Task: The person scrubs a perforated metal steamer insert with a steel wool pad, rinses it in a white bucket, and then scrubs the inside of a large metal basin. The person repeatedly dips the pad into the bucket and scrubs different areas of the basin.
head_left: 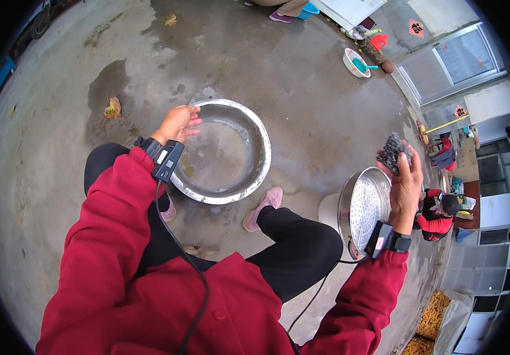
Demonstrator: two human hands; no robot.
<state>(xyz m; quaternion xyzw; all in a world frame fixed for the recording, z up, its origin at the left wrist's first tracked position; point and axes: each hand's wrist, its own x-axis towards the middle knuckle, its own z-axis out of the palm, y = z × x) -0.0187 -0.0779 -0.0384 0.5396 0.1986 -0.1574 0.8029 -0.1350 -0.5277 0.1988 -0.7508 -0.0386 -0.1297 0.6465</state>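
A wide metal basin [261,136] sits on the wet concrete in front of me, with a little cloudy water in its bottom. My left hand [178,123] is at its left rim, fingers loosely apart and nothing in them; whether they touch the rim I cannot tell. Raised at the right, my right hand [407,183] grips a grey steel wool scrubber [393,152]. Below that hand a shiny steamer tray [364,204] with a perforated bottom leans tilted against a pale round container [327,210].
A white basin [352,64] with a teal dipper stands at the far right. Another person in red [435,222] crouches by the wall; a further person's shoe [280,17] shows at the top. Corn cobs [432,316] lie heaped lower right. Cables run from both my wrists.
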